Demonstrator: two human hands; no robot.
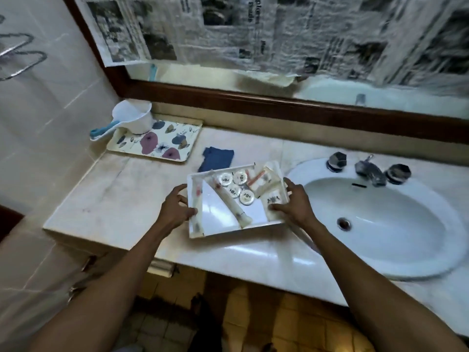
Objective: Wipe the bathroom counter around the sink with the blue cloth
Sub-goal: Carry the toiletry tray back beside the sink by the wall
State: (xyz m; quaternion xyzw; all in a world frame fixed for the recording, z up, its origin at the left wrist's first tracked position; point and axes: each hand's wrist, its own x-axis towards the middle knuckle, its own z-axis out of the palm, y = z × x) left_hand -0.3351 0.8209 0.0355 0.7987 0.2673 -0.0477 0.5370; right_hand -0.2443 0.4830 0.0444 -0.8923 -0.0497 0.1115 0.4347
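Note:
The blue cloth (216, 158) lies crumpled on the pale marble counter (121, 194), just behind a white tray (220, 214) of small toiletries. My left hand (175, 208) grips the tray's left edge and my right hand (294, 203) grips its right edge. The tray sits slightly tilted, left of the white oval sink (380, 224). Neither hand touches the cloth.
A floral tray (154, 143) with a white water scoop (133, 118) stands at the back left corner. Dark taps and a spout (368, 170) sit behind the sink. A wood-framed mirror covered in newspaper (279, 34) runs along the back wall.

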